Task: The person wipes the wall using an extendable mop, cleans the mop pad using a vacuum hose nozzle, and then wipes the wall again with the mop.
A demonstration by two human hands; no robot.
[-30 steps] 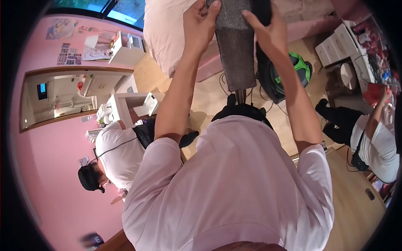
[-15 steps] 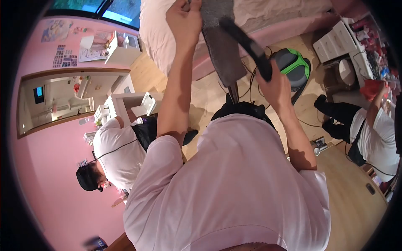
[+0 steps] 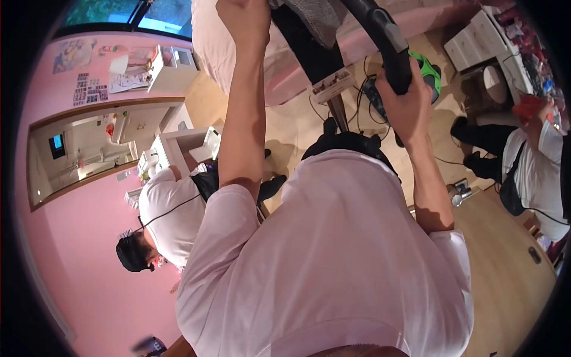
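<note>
My right hand is wrapped around the black curved handle of a vacuum cleaner hose, which runs up out of the top edge. My left hand is raised at the top edge with its fingers curled; what they grip is cut off by the frame. Between my hands lies a long black panel, with a bunched grey cloth over its upper part. A small white rack and a metal pole show at the panel's lower end.
A green and grey vacuum cleaner stands on the floor among cords. The bed is ahead. One person bends at the left; another person stands at the right near a cluttered desk. A wooden door is at lower right.
The grey cloth has shifted upward, baring the black panel and the white rack. My right hand and the vacuum handle have moved up and right; my left hand has risen slightly.
</note>
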